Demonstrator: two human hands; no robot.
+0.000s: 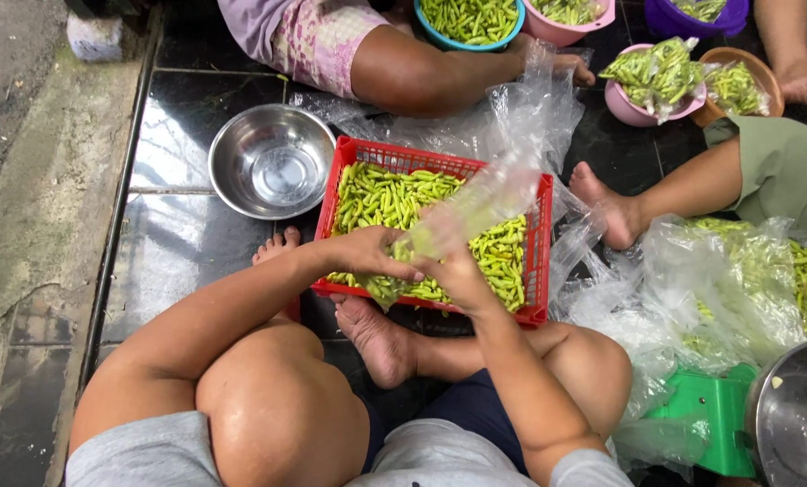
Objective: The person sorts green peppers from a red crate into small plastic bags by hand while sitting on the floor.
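I sit on a dark tiled floor with a red plastic basket (542, 236) of green chilies (381, 194) in front of my feet. My left hand (367, 250) and my right hand (457, 273) meet above the basket's near edge. Both grip a clear plastic bag (475, 209) that holds a few green chilies at its bottom. The bag's top sticks up and to the right, blurred. My fingers hide part of the bag's lower end.
An empty steel bowl (272, 160) stands left of the basket. Other people sit opposite and at the right, with coloured bowls of chilies (472, 20). Filled clear bags (764, 280) pile at the right, beside a green scale (710, 417) and a steel pan (796, 419).
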